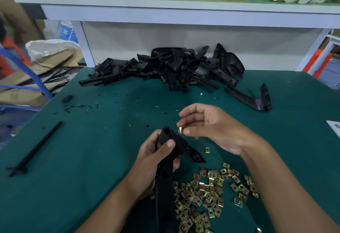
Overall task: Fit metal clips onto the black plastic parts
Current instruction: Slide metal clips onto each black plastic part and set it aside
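1. Holding a black part (166, 161) upright over the worktop (103, 152); left hand (152, 161) wraps its shaft, grip clamped.
2. Right hand (207, 128) pinches one clip (180, 129) between thumb and forefinger, just beside the part's top end.
3. Step in hand: lining clip to part; not yet seated.
4. Next, I judge: turn the clip's mouth toward the edge, slide on.
5. Spare clips (207, 192) heaped near right; more parts (171, 67) piled far back.

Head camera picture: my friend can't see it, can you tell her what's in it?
A person's left hand grips a black plastic part while the right hand pinches a small metal clip beside its top end. Loose clips lie on the green table; more black parts are heaped at the back.
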The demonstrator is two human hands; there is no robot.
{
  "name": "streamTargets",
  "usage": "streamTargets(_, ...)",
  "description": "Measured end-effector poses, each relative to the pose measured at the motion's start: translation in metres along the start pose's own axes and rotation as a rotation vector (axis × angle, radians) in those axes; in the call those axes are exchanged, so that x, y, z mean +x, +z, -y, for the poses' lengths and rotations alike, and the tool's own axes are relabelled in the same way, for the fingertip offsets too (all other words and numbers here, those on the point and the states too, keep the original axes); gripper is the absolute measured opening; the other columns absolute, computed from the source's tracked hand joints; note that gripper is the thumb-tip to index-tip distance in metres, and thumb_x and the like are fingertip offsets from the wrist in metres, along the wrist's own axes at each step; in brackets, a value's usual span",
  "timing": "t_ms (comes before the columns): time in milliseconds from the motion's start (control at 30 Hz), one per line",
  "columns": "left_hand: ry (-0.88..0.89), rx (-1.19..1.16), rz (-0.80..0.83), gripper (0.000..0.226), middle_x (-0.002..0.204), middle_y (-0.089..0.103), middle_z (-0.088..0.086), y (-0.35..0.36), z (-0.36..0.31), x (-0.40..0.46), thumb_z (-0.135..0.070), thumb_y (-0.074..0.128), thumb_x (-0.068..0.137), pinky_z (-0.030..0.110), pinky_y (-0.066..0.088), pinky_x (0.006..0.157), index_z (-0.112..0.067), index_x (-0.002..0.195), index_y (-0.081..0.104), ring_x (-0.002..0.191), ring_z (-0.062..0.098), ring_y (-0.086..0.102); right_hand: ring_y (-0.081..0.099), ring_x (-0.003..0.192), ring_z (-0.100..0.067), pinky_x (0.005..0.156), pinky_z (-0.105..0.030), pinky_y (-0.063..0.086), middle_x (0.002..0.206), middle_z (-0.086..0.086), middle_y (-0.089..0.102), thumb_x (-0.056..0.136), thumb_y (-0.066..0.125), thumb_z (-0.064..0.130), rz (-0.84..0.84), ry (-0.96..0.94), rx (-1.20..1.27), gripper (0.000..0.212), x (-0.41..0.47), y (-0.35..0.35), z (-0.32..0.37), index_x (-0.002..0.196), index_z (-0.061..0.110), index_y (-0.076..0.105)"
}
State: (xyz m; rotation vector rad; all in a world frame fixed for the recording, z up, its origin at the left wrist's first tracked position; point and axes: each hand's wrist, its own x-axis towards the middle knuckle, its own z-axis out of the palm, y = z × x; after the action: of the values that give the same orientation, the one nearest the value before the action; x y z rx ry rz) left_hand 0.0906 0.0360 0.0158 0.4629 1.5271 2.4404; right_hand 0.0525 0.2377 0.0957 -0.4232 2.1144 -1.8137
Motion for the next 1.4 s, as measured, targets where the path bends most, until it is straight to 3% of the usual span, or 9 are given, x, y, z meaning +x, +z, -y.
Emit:
streamTargets(200,-0.057,-0.015,0.021,0.041,0.066,0.058,0.005,0.0,0.0,-0.002,-0.054,0.083,0.075,0.017,0.044,0.054,-0.018,0.09,0.072,0.056,0.009,0.053,0.067,0.091,-0.004,0.072,-0.02,0.05,0.1,0.008,0.075,0.089,0.075,0.013,0.028,0.037,-0.06,0.026,-0.004,-0.004,-0.007,0.112,0.023,0.067)
streamTargets(367,-0.1,-0.052,0.076,0.039,0.073,0.066,0.008,-0.001,-0.001,-0.003,-0.051,0.08,0.08,0.017,0.05,0.06,-0.016,0.095,0.073,0.063,0.011,0.062,0.061,0.085,0.003,0.074,-0.017,0.05,0.088,0.018,0.067,0.1,0.062,0.016,0.06,-0.003,-0.149,0.025,0.001,-0.001,0.001,0.108,0.036,0.075)
streamTargets(500,-0.059,-0.053,0.059,0.038,0.079,0.07,0.01,0.001,-0.002,0.0,-0.044,0.08,0.083,0.022,0.053,0.068,-0.012,0.101,0.069,0.068,0.014,0.066,0.064,0.087,-0.003,0.071,-0.018,0.052,0.094,0.008,0.071,0.094,0.07,0.017,0.025,-0.018,-0.132,0.013,0.006,-0.002,0.008,0.097,0.028,0.076)
streamTargets(700,-0.069,-0.098,0.024,0.067,0.087,0.07,0.015,0.003,-0.004,0.001,-0.045,0.081,0.081,0.024,0.055,0.069,-0.001,0.127,0.058,0.075,0.017,0.068,0.071,0.086,-0.006,0.066,-0.017,0.05,0.096,0.0,0.078,0.092,0.07,0.014,0.045,0.08,-0.027,0.01,0.008,0.0,0.01,0.1,0.019,0.072)
streamTargets(1000,-0.058,-0.083,0.009,0.056,0.079,0.063,0.014,-0.001,-0.003,0.002,-0.048,0.079,0.082,0.024,0.051,0.067,-0.008,0.114,0.058,0.068,0.017,0.06,0.061,0.071,0.001,0.061,-0.015,0.047,0.079,0.01,0.07,0.09,0.073,0.02,0.07,0.09,-0.083,0.003,0.008,0.007,0.014,0.091,0.023,0.075)
streamTargets(1167,-0.058,-0.096,0.022,0.046,0.079,0.062,0.012,-0.003,-0.002,0.001,-0.048,0.078,0.084,0.025,0.051,0.067,-0.011,0.106,0.061,0.068,0.016,0.058,0.06,0.075,-0.003,0.062,-0.018,0.046,0.084,0.001,0.067,0.091,0.074,0.021,0.06,0.13,-0.094,0.002,0.007,0.004,0.018,0.092,0.022,0.074)
streamTargets(1400,-0.056,-0.107,0.061,0.041,0.08,0.062,0.009,-0.004,-0.002,0.002,-0.046,0.077,0.086,0.025,0.051,0.067,-0.012,0.106,0.063,0.068,0.015,0.058,0.061,0.078,-0.002,0.065,-0.02,0.046,0.083,0.005,0.07,0.091,0.073,0.025,0.073,0.135,-0.166,0.003,0.004,0.002,0.02,0.093,0.024,0.075)
